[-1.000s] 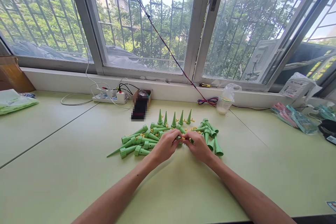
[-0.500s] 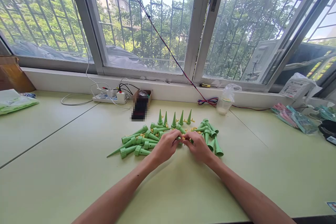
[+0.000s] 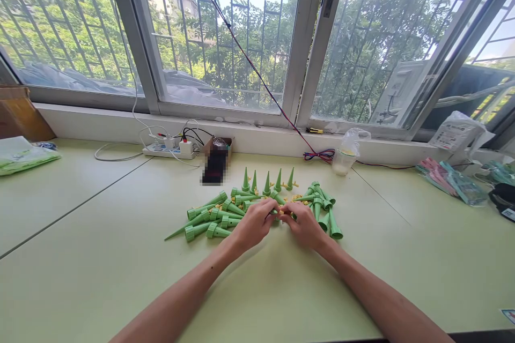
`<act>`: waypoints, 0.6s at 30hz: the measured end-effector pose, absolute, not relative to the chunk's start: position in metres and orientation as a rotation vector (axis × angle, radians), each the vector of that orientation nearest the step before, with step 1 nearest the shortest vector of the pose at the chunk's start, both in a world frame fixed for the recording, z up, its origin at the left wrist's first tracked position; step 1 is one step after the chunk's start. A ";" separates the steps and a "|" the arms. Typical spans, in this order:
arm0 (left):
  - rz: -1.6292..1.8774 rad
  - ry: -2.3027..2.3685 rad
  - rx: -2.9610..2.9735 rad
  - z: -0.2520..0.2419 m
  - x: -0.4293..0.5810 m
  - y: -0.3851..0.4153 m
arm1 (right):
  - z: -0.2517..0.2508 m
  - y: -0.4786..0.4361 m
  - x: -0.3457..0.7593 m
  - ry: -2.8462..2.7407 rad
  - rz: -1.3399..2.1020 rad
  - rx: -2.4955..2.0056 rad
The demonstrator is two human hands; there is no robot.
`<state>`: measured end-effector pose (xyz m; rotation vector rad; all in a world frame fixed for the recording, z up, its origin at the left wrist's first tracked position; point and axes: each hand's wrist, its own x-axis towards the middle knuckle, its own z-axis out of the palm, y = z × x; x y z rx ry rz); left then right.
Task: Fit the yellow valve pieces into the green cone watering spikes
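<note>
Both hands are meeting over the table (image 3: 120,257), midway along and nearer its far edge. The left hand (image 3: 251,225) and the right hand (image 3: 304,225) are each pinching one green spike (image 3: 275,211) between the fingertips. Loose spikes (image 3: 207,220) are lying on either side of the hands, and five upright spikes (image 3: 266,185) are standing in a row just behind.

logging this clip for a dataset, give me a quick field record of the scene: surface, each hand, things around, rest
surface: pale green table under a window
left: left hand pinches one end of a green spike
right: right hand pinches its other end
things: lying spikes on both sides, five upright spikes behind, small yellow parts
rest: power strip, bagged cup by the sill
</note>
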<state>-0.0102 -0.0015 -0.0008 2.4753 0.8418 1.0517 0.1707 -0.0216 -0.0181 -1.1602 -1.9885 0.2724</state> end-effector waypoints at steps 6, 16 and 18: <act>1.073 0.834 2.477 -0.002 -0.010 -0.001 | -0.019 -0.021 0.171 -1.987 0.260 -1.157; 1.047 0.830 2.487 -0.001 -0.011 -0.001 | -0.017 -0.022 0.171 -1.995 0.270 -1.138; 1.056 0.835 2.480 -0.001 -0.010 -0.002 | -0.017 -0.022 0.171 -1.986 0.274 -1.135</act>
